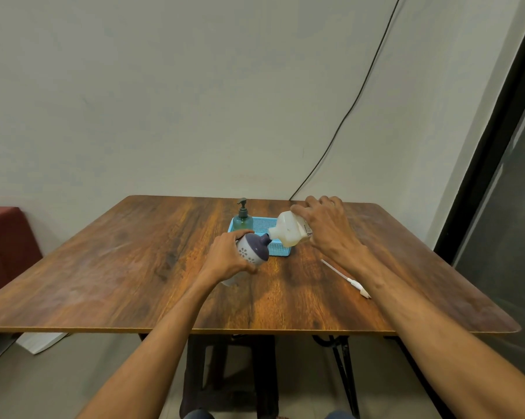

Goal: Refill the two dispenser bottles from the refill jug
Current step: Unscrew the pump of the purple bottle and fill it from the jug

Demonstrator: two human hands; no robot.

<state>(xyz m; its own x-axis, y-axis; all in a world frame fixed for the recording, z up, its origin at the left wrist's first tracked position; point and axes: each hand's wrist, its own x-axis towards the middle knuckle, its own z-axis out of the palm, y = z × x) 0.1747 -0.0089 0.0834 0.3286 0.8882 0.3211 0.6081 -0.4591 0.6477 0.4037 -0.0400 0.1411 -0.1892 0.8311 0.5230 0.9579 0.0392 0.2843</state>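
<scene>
Centre of frame: left hand grips the white-and-purple dispenser bottle, tilted, over the wooden table. Right hand wraps the refill jug, tipped with its mouth at the bottle's neck. Green pump bottle stands in the blue basket behind. White pump tube lies lower right.
</scene>
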